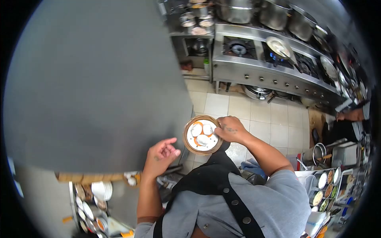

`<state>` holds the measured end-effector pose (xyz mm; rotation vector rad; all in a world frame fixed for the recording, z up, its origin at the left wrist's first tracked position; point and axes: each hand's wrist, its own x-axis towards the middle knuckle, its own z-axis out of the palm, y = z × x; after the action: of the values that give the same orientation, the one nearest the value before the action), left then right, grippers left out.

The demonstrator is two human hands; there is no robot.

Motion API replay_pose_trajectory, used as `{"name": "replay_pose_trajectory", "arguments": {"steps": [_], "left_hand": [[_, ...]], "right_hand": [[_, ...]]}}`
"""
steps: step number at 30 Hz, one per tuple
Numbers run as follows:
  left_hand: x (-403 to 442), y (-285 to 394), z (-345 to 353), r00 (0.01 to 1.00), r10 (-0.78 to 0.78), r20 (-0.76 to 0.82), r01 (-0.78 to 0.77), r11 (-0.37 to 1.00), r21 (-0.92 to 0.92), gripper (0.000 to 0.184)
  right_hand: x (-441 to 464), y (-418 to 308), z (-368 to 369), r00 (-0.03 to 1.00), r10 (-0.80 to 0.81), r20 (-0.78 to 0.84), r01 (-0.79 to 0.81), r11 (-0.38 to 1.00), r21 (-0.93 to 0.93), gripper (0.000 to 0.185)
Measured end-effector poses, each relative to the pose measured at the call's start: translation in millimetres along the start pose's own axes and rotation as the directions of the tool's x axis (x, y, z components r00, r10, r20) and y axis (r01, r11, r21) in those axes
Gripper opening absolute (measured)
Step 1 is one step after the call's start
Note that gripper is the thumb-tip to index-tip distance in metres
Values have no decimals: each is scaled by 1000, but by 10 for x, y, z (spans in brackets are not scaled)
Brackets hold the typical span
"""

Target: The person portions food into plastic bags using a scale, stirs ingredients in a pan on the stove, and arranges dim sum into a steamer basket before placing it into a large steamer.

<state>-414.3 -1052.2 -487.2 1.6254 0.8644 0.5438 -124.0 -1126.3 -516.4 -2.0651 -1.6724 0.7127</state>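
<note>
A round bamboo steamer basket is held out in front of my body. Its perforated white liner carries three pale dumplings, with orange slices showing beneath them. My right hand grips the basket's right rim, thumb over the edge; the fingers underneath are partly hidden. To the left of the basket, apart from it, my left hand is empty, its thumb and index finger extended and the other fingers loosely curled.
A large grey panel fills the left side. Ahead stands a stove with a pan over a lit flame and big pots behind. Tiled floor lies between. Ingredient containers are at right, near another person's arm.
</note>
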Motion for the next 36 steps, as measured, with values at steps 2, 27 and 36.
{"name": "replay_pose_trajectory", "arguments": {"steps": [2,27,36], "left_hand": [[756,152,287,998,24,49,-26,999,34,40],[8406,3112,2298,692,705,155,-663,535,524,32],[11560,4289,2975,768,637,62,-439,455,774,43]], "right_hand": [[81,435,-313,994,94,-56,-95,995,-13,28],[767,3020,-2663,514,764,-391,-556,644,527,23],[2107,3193,-3856,359,850,-386,-370,509,777,20]]}}
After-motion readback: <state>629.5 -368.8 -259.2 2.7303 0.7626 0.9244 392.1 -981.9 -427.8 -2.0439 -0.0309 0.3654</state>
